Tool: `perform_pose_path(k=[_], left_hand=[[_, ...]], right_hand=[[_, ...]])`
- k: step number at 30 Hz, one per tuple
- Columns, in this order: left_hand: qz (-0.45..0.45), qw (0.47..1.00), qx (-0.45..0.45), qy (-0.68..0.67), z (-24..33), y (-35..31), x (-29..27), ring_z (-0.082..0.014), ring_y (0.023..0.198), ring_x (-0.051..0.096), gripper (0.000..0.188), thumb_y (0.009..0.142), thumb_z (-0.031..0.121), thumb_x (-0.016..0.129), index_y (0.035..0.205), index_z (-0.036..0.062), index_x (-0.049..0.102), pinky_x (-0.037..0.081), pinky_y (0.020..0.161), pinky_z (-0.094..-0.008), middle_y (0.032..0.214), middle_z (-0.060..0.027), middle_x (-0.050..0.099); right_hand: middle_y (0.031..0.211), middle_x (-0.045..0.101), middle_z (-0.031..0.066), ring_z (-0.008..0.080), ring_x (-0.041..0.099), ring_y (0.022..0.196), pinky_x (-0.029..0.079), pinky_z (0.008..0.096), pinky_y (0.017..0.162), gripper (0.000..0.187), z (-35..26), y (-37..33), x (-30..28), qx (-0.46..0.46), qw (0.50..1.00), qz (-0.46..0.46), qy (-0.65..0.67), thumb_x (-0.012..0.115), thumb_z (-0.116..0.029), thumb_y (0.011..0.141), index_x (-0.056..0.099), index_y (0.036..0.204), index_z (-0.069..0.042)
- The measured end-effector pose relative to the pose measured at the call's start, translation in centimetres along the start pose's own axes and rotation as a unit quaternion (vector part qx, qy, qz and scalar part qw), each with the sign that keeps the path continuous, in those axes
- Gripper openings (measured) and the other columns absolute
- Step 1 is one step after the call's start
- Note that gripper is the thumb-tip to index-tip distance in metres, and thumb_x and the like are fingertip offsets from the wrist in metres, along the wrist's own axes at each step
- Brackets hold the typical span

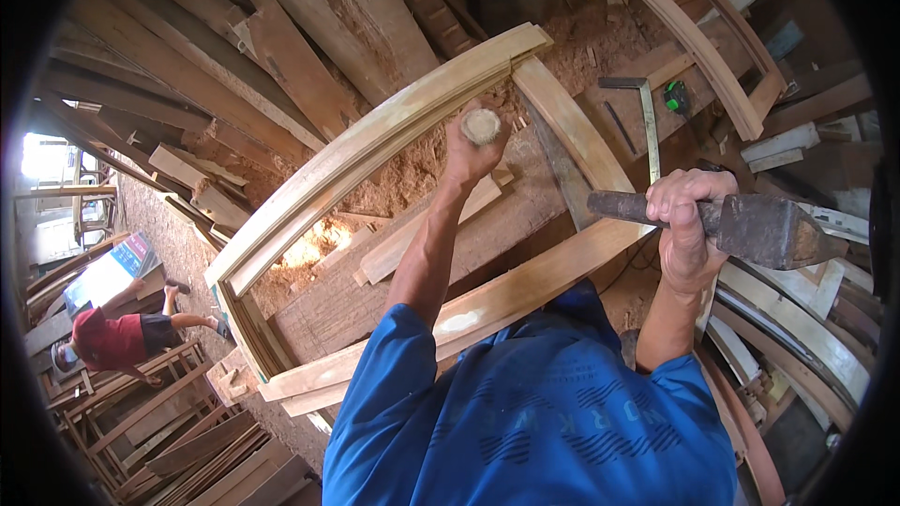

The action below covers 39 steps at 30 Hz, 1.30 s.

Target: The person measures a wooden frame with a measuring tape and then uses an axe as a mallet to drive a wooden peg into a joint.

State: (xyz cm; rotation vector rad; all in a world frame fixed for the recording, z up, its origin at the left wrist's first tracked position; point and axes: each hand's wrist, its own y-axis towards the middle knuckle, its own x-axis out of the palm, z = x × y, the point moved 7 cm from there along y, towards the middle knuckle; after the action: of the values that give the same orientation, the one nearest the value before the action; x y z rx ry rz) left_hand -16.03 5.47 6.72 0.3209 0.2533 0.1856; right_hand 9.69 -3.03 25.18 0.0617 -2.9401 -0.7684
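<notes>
My left hand (pixel 467 152) is closed round an upright tool, seen from above as a round wooden handle (pixel 482 126) with a pale, frayed end; its lower part is hidden. That hand is over the far side of a curved wooden frame (pixel 375 154), near the joint with a crosspiece (pixel 572 126). Raised at the right, my right hand (pixel 692 217) grips a dark, heavy-headed tool (pixel 778 230) by its thick handle. Its head widens toward the right, and the exact kind cannot be told. The frame's near rail (pixel 506 292) passes just before my body.
A metal square (pixel 649 126) and a green-and-black tape measure (pixel 674 96) lie on the board beyond. A smaller curved frame (pixel 703 52) is at the far right. Planks (pixel 361 19) lean at the back, among shavings. Far left, a person in red (pixel 112 337) bends over.
</notes>
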Motion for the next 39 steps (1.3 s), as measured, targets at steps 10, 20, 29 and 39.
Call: perform_pose_path(k=[10,20,29,39], left_hand=[[-0.082,0.996,-0.009,-0.036,-0.2,0.0,0.9,-0.0120,0.073,0.061,0.017,0.084,0.010,0.078,0.089,0.0051,0.063,0.052,0.070,-0.0283,0.080,-0.0044,0.066],[-0.084,0.995,0.002,-0.045,0.1,-1.1,2.3,-0.0109,0.073,0.060,0.015,0.083,0.008,0.076,0.090,0.0049,0.063,0.052,0.070,-0.0277,0.079,-0.0043,0.065],[-0.009,0.998,0.047,-0.037,-0.1,-0.8,1.8,-0.0095,0.073,0.060,0.016,0.084,0.010,0.077,0.090,0.0053,0.063,0.051,0.069,-0.0274,0.078,-0.0032,0.065],[-0.030,0.999,-0.044,0.001,-0.8,-0.1,0.8,-0.0125,0.072,0.063,0.017,0.085,0.012,0.078,0.089,0.0061,0.062,0.054,0.069,-0.0303,0.079,-0.0061,0.067]], right_hand=[[0.076,0.050,0.0036,0.0142,0.050,0.066,0.048,0.0331,0.069,0.029,-0.1,0.5,0.5,-0.008,1.000,-0.018,-0.004,0.071,-0.024,0.096,0.049,0.097,-0.005],[0.077,0.059,0.0091,0.0162,0.060,0.069,0.052,0.0301,0.067,0.030,-0.8,1.5,1.2,-0.039,0.999,-0.027,0.000,0.071,-0.023,0.096,0.050,0.098,-0.001],[0.078,0.059,0.0096,0.0166,0.060,0.069,0.052,0.0303,0.067,0.030,-1.0,2.2,1.5,-0.055,0.998,-0.036,0.016,0.070,-0.022,0.096,0.049,0.102,-0.002],[0.079,0.060,0.0097,0.0158,0.060,0.069,0.052,0.0291,0.065,0.030,-1.2,2.5,1.9,-0.071,0.997,-0.033,0.026,0.071,-0.022,0.096,0.050,0.103,-0.001]])
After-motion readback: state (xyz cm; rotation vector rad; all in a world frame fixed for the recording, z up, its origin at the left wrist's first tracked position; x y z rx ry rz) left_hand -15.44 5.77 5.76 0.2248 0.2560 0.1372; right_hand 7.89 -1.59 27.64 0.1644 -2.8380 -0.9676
